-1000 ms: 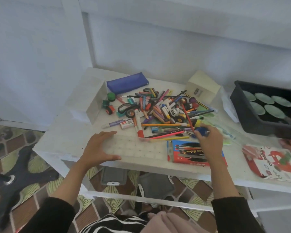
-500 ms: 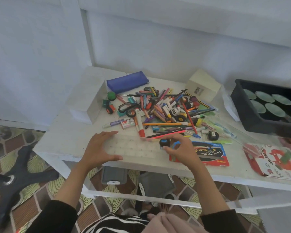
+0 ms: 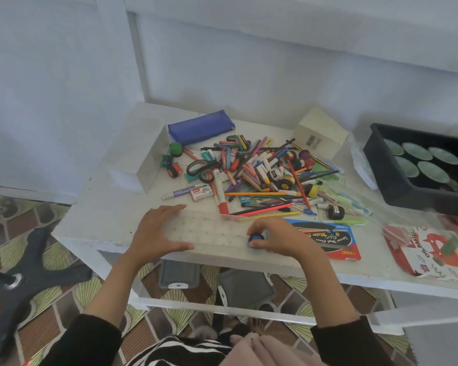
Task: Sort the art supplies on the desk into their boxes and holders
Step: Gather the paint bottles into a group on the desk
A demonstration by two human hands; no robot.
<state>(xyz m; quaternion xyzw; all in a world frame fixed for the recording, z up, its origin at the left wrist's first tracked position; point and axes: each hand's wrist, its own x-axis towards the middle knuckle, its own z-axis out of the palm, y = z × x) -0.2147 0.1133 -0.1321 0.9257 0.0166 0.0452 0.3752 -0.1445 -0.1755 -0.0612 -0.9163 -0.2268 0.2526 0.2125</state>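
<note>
— Handling first: what's the right hand got?

— Fingertips pinching a small blue-and-black roll, low centre of frame, over the clear compartment tray. Probably light and rigid; gripping its rim suits it.

— And the left hand?

— Fingers spread, bracing the tray's left end.

— Obstacles?

— Supply pile crowds the tray's upper edge; the pencil box lies just right.

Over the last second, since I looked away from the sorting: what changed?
The right hand carried a small blue-and-black pot from the pile leftward and nearer, over the clear compartment box. The left hand stayed on the box; the pile looks unchanged.
</note>
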